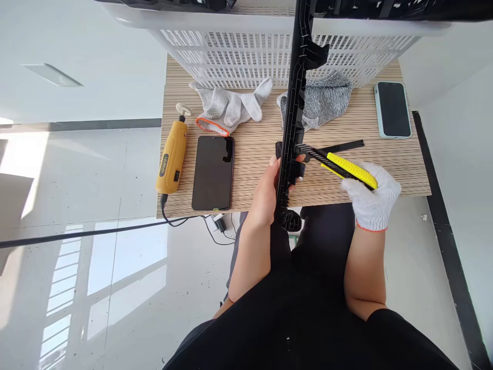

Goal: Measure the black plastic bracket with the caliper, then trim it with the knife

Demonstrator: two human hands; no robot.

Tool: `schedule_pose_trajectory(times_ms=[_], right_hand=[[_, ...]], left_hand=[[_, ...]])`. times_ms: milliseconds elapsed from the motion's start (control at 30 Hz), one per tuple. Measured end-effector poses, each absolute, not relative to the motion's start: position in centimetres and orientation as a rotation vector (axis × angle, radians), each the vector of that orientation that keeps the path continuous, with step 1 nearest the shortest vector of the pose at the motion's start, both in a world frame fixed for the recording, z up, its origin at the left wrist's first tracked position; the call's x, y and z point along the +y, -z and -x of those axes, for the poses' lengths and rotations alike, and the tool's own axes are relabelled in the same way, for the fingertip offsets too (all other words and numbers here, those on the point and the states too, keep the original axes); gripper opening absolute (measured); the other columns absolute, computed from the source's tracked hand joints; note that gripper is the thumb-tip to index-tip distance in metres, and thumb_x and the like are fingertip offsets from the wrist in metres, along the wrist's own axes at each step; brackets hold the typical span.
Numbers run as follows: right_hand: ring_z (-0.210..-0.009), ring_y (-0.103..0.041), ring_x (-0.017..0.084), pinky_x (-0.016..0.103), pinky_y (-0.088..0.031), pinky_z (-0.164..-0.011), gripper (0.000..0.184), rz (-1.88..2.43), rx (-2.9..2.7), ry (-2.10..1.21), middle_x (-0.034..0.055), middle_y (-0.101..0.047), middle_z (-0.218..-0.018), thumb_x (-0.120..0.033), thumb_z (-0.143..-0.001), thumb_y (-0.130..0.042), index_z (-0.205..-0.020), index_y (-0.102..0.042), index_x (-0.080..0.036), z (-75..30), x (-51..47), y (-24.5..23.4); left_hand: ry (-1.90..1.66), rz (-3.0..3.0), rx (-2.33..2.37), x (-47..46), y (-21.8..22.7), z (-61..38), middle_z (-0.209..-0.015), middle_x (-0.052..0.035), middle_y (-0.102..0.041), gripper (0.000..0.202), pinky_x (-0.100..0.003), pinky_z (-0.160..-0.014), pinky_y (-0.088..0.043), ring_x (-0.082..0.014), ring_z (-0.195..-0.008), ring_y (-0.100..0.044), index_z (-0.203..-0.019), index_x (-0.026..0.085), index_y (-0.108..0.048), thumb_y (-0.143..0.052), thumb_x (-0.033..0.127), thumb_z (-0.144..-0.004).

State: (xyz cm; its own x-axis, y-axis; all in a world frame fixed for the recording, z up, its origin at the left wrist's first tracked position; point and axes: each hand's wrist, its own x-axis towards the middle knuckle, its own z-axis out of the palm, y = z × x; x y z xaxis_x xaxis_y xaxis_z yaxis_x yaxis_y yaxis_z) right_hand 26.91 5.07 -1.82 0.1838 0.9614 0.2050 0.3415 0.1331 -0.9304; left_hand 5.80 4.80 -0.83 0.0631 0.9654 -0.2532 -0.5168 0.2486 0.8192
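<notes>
My bare left hand (266, 192) is wrapped round the lower part of a long black plastic part (293, 113), which stands nearly lengthwise in front of me. The part has ribs and small tabs along its side, and its upper end passes over the basket rim. In a white knitted glove with an orange cuff, my right hand (374, 198) grips a yellow-and-black utility knife (348, 169). The blade reaches to the right side of the black part, close to the left fingers; whether it touches cannot be made out. A thin black strip (344, 146) lies behind the knife.
A white plastic basket (246, 56) with black parts stands at the back of the wood-grain table (246, 169). Knitted gloves (231, 105), a grey cloth item (327, 100), a yellow corded rotary tool (173, 154), a dark phone (213, 172) and a light-cased phone (393, 109) lie around.
</notes>
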Motion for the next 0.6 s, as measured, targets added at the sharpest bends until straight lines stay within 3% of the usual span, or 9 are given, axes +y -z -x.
schedule_pose_trajectory(times_ms=[133,267,400,600], right_hand=[[-0.051,-0.062,0.017,0.031,-0.051,-0.043,0.034,1.378,-1.433,-0.868,-0.0009,-0.070,-0.067,-0.039,-0.061,-0.089,-0.092,-0.079,-0.029,-27.16,5.13,1.84],[-0.052,-0.062,0.016,0.030,-0.051,-0.043,0.034,1.421,-1.355,-0.779,-0.0015,-0.070,-0.068,-0.037,-0.064,-0.088,-0.096,-0.079,-0.029,-27.23,5.15,1.79],[-0.049,-0.061,0.015,0.029,-0.050,-0.041,0.034,1.384,-1.462,-0.961,-0.0014,-0.070,-0.065,-0.036,-0.065,-0.088,-0.096,-0.079,-0.027,-27.26,5.12,1.51],[-0.052,-0.063,0.017,0.030,-0.052,-0.043,0.035,1.374,-1.436,-0.883,-0.0006,-0.071,-0.070,-0.040,-0.063,-0.089,-0.095,-0.079,-0.028,-27.18,5.23,1.51]], left_hand=[[-1.251,-0.603,0.923,4.80,0.91,-5.89,-0.122,-0.0088,-0.070,0.050,-0.026,-0.063,-0.050,-0.0190,-0.093,-0.065,-0.119,0.020,-0.069,-0.041,0.055,-0.098],[-1.231,-0.597,0.982,4.82,0.95,-5.99,-0.122,-0.0086,-0.070,0.051,-0.026,-0.065,-0.051,-0.0200,-0.097,-0.066,-0.120,0.021,-0.068,-0.039,0.057,-0.098],[-1.257,-0.631,0.927,4.79,0.99,-5.95,-0.123,-0.0077,-0.069,0.047,-0.025,-0.064,-0.050,-0.0187,-0.097,-0.065,-0.119,0.021,-0.068,-0.041,0.053,-0.098],[-1.255,-0.649,0.917,4.73,1.16,-5.83,-0.124,-0.0071,-0.069,0.046,-0.026,-0.067,-0.050,-0.0184,-0.096,-0.066,-0.118,0.021,-0.068,-0.041,0.053,-0.098]])
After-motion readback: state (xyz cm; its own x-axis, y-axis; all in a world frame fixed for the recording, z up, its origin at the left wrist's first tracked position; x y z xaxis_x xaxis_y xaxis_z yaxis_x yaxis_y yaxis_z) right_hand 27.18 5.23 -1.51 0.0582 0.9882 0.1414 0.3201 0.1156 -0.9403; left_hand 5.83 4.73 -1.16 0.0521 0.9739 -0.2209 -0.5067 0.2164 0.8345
